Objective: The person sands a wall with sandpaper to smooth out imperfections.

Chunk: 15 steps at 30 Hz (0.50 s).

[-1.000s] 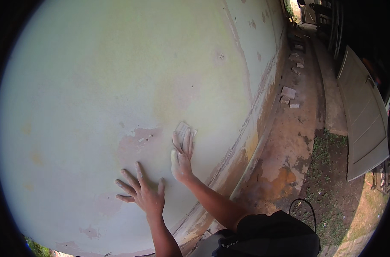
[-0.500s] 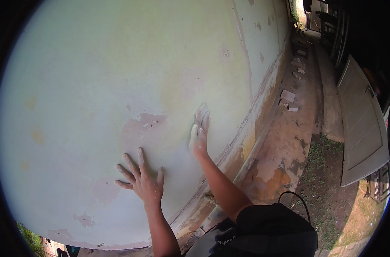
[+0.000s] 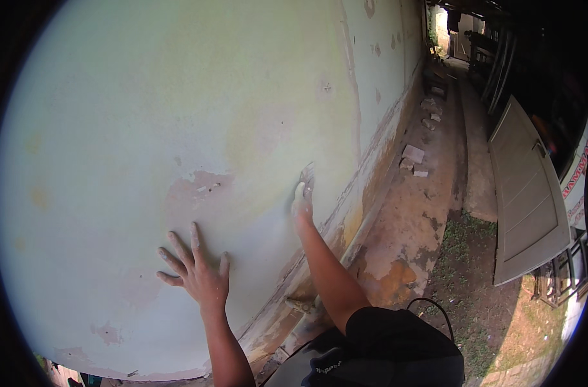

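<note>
A large pale green-white wall [image 3: 132,116] fills the left and middle of the view, with worn pinkish patches. My left hand [image 3: 200,274] lies against it with fingers spread, holding nothing. Just above those fingers is a bare pinkish patch [image 3: 194,192] with small white chips in its surface. To the right, my right hand [image 3: 301,205] presses a thin, flat greyish piece [image 3: 308,174] to the wall; its kind is hard to make out, mostly covered by the hand. Pale dust coats the fingers of both hands.
Along the wall's peeling base [image 3: 352,219] runs a stained concrete strip [image 3: 397,238]. Pale broken blocks [image 3: 413,155] lie on it farther off. A light door panel [image 3: 532,193] leans at the right beside a patch of grass and soil [image 3: 465,271].
My right hand has slid slightly down the wall with the flat piece, towards its base. The whole view has shifted a little; my left hand stays spread on the same spot.
</note>
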Tool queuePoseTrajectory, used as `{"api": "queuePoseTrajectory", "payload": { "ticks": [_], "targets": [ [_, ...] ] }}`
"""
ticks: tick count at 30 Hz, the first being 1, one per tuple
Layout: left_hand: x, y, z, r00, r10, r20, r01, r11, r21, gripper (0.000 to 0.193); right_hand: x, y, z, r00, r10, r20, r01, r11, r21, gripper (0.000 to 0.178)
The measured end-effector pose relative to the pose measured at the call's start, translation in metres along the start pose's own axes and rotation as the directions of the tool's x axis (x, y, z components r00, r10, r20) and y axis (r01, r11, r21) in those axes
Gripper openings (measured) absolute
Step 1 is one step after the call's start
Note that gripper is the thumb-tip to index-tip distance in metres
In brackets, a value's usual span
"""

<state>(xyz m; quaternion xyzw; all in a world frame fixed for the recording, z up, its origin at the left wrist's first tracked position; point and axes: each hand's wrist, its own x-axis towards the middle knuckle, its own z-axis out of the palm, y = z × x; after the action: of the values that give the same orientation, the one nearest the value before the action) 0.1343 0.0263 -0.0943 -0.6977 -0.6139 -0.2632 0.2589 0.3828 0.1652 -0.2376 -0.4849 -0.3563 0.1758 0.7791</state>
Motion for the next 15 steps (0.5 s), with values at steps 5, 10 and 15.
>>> {"api": "queuePoseTrajectory", "payload": {
  "ticks": [5, 10, 15],
  "targets": [
    [-0.002, -0.006, 0.003, 0.999, -0.046, 0.01, 0.046, 0.999, 0.006, 0.117, -0.11, -0.072, 0.052, 0.951, -0.177, 0.254, 0.218, 0.966, -0.14, 0.051],
    [-0.008, -0.012, 0.005, 0.998, -0.025, 0.051, 0.027, 0.999, -0.038, 0.104, -0.076, -0.01, 0.036, 0.954, -0.252, 0.165, 0.278, 0.946, -0.164, 0.051],
    [-0.007, -0.009, 0.012, 0.998, 0.055, -0.011, -0.055, 0.996, -0.074, 0.103, -0.013, 0.06, -0.023, 0.998, 0.068, 0.01, -0.068, 0.997, 0.027, 0.057]
  ]
}}
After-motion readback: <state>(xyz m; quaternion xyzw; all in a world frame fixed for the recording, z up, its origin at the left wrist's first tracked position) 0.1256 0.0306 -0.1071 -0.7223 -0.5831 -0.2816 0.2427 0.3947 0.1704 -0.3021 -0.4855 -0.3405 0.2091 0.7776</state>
